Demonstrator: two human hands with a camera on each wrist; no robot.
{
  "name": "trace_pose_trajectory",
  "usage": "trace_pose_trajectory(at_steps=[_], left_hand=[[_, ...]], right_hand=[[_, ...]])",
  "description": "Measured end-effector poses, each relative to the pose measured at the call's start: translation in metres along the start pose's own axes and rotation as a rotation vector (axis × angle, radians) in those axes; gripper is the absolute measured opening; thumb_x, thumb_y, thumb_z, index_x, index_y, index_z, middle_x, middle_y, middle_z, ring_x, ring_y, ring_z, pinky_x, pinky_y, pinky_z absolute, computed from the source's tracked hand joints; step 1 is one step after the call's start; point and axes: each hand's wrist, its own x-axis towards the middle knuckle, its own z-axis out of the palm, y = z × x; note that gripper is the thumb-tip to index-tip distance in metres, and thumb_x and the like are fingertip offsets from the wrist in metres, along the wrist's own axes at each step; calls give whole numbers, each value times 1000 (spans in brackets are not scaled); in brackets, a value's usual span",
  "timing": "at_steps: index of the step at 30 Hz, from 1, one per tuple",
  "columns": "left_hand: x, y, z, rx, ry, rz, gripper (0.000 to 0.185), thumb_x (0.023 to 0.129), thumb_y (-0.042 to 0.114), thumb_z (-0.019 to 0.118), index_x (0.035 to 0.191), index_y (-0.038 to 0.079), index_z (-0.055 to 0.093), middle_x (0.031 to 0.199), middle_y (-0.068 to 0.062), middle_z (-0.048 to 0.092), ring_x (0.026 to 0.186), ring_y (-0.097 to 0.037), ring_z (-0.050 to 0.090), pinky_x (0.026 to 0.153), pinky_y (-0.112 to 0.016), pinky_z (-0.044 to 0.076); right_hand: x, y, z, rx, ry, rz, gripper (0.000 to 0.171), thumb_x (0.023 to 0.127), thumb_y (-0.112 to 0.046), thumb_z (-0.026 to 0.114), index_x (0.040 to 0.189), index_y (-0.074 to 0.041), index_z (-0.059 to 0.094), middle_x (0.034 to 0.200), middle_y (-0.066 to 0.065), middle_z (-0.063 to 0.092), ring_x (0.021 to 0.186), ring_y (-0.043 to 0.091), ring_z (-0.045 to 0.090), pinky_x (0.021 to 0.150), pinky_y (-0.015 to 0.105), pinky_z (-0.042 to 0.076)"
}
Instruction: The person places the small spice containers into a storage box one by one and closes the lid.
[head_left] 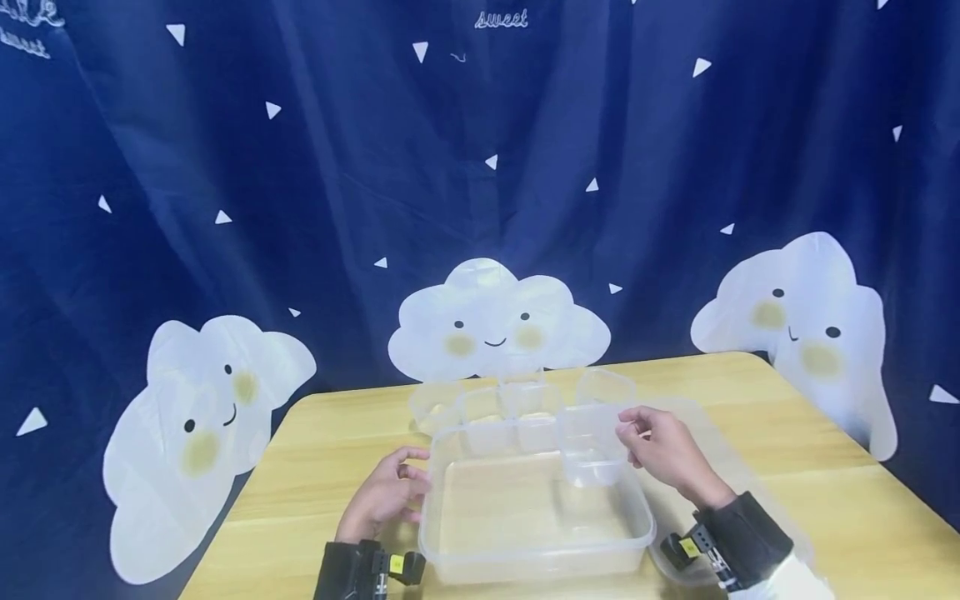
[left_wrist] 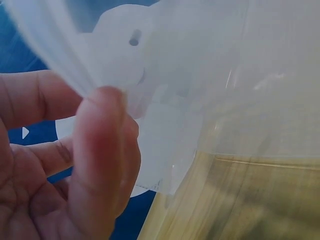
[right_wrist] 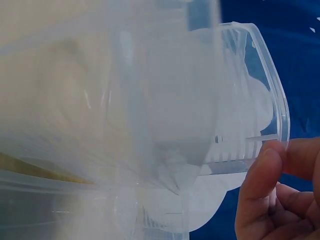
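Note:
A large clear plastic bin (head_left: pixel 450 567) sits on the wooden table (head_left: pixel 825 500). My left hand (head_left: pixel 411 477) holds the bin's left rim (left_wrist: pixel 65 60), with thumb (left_wrist: pixel 102 150) and fingers pinching it. My right hand (head_left: pixel 628 429) pinches the rim of a small clear cup (head_left: pixel 592 467) and holds it tilted over the right far part of the bin. In the right wrist view the fingertips (right_wrist: pixel 267 170) grip the cup's rim (right_wrist: pixel 280 100). Several more small clear cups (head_left: pixel 487 433) stand in a row along the bin's far side.
Other clear cups (head_left: pixel 603 385) stand on the table behind the bin. A clear lid (head_left: pixel 720 454) lies under my right forearm. A dark blue curtain with white clouds (head_left: pixel 495 321) hangs just beyond the table's far edge.

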Motion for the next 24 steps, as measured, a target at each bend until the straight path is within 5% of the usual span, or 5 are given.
trace_pose_trajectory(at_steps=[14, 24], left_hand=[[-18, -6, -11, -4, 74, -54, 54, 87, 4, 63, 137, -2, 42, 108, -20, 54, 87, -29, 59, 59, -42, 57], [-2, 1, 2, -36, 10, -27, 55, 85, 0, 62, 137, -4, 41, 100, -16, 54, 84, -27, 60, 59, -40, 58]], right_hand=[[14, -10, 19, 5, -54, -30, 25, 90, -3, 59, 111, 11, 60, 77, 11, 63, 55, 17, 58, 50, 28, 49], [7, -1, 9, -66, -10, -14, 23, 91, -3, 59, 110, 11, 60, 71, 4, 61, 54, 15, 59, 50, 28, 50]])
